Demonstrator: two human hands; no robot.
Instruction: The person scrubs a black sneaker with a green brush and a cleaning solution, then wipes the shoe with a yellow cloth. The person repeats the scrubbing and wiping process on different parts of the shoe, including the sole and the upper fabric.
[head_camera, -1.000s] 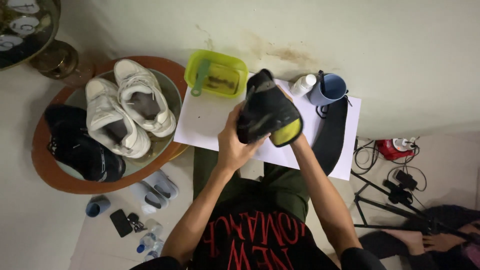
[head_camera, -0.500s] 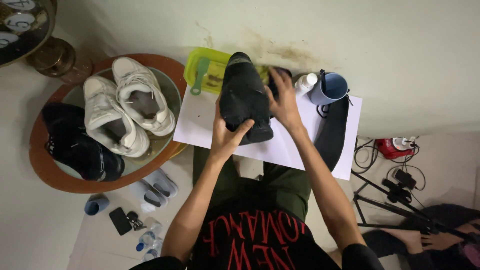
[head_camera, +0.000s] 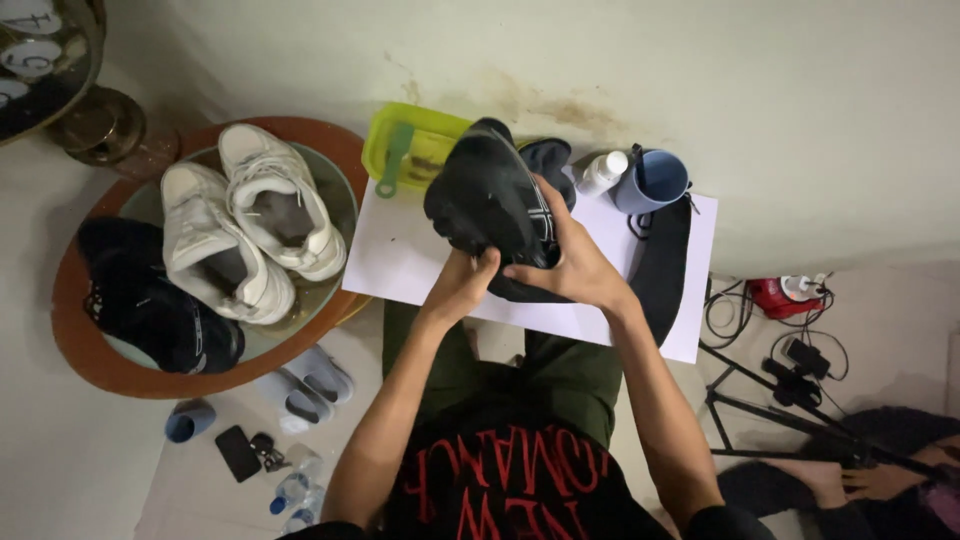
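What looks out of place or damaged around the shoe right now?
The wall above the green tray carries a brownish stain. Nothing looks spilled on the white sheet; both hands, left hand and right hand, grip the black shoe.

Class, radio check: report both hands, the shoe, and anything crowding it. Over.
Left hand and right hand both in a grip on the black shoe, held above the white sheet. Green tray and blue mug close behind.
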